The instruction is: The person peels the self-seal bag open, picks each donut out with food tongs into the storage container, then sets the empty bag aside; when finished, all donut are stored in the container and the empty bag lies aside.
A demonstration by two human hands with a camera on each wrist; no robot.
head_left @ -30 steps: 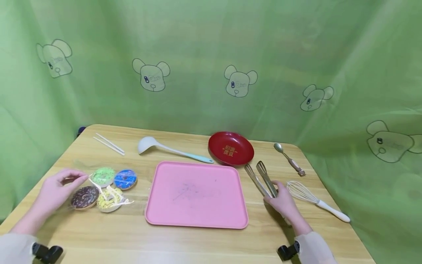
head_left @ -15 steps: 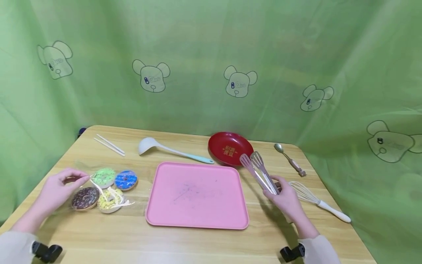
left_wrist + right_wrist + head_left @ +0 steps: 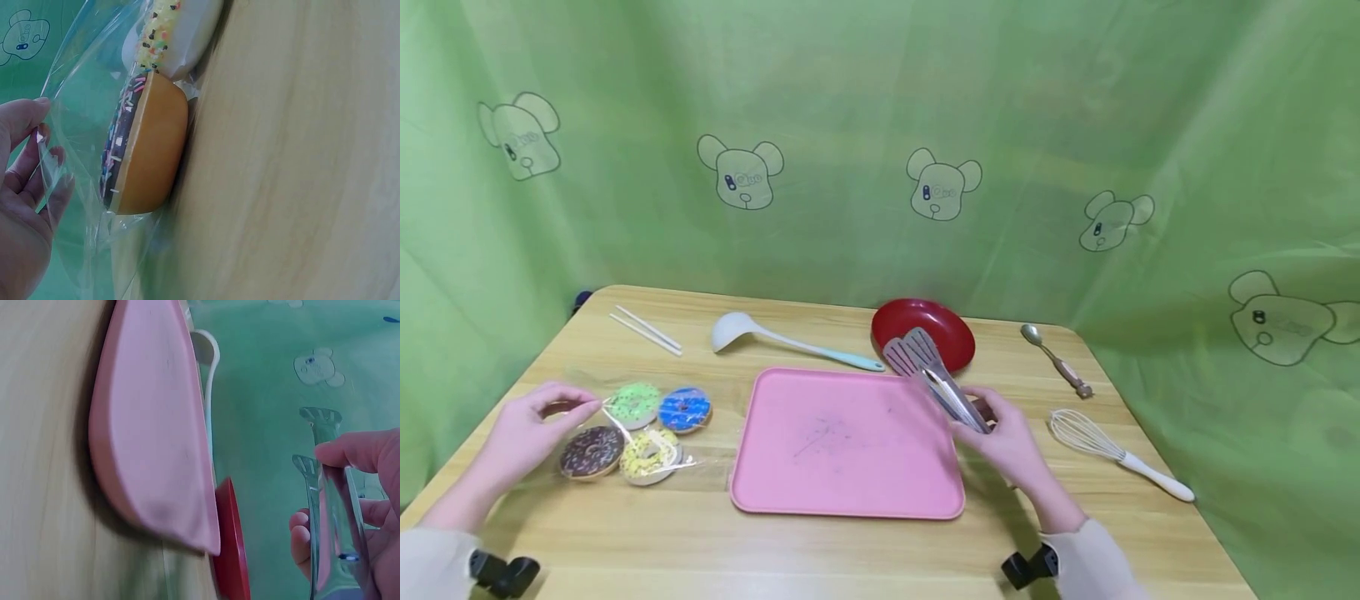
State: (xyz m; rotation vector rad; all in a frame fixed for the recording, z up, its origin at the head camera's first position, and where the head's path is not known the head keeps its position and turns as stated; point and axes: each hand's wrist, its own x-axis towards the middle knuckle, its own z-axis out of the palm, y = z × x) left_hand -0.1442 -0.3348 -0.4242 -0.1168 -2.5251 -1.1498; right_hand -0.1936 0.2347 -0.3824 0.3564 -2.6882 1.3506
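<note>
Metal tongs (image 3: pixel 946 388) hang near edge of tray (image 3: pixel 846 462).

From the head, looks forward and down, far enough back for most of the desk (image 3: pixel 662 542), left hand (image 3: pixel 535 429) and right hand (image 3: pixel 1006 433). From the left wrist, tipped sideways, looks low and close at the chocolate donut (image 3: pixel 150 150). From the right wrist, likewise, looks past the near tongs (image 3: pixel 339 534) toward the green curtain (image 3: pixel 262 406), sharing pink tray (image 3: pixel 150 419) and red plate (image 3: pixel 231 547) with the head view.
</note>
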